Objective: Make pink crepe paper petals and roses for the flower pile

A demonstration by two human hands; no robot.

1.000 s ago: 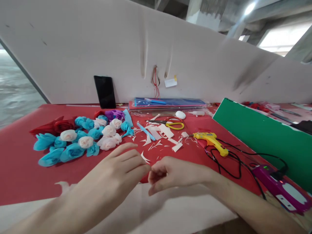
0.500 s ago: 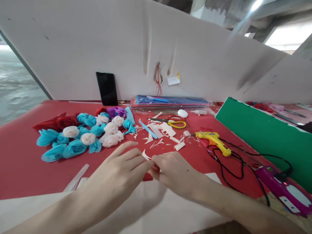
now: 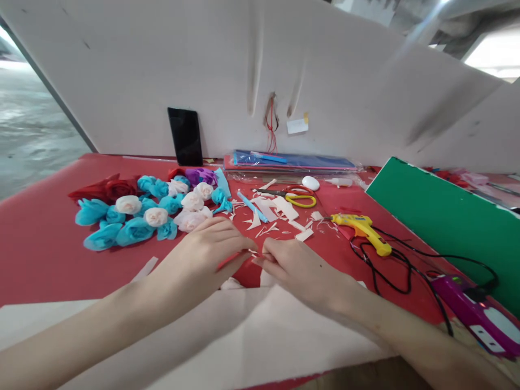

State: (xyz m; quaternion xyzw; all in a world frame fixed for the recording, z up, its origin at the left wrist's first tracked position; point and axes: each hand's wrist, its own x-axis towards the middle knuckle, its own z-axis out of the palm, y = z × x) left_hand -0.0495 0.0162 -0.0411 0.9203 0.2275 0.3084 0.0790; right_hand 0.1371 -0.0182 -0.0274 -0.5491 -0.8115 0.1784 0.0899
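Observation:
My left hand (image 3: 205, 259) and my right hand (image 3: 294, 268) meet fingertip to fingertip over the red table cover (image 3: 44, 254). Both pinch the near edge of a red paper piece (image 3: 244, 271), lifting it a little. A thin red fold shows under my left fingers. A pale pink sheet (image 3: 244, 336) lies below my forearms at the table's near edge.
Paper roses in blue, pink, red and purple (image 3: 154, 208) lie left. Paper scraps (image 3: 280, 214), yellow scissors (image 3: 296, 199), a yellow glue gun (image 3: 361, 230) with black cord, a purple power strip (image 3: 479, 314), a green board (image 3: 447, 222), a black phone (image 3: 186, 136) and packed paper sheets (image 3: 292, 161).
Both hands moved forward onto the table and closed on the red paper's edge. The view shifted, so everything sits further right and lower in frame.

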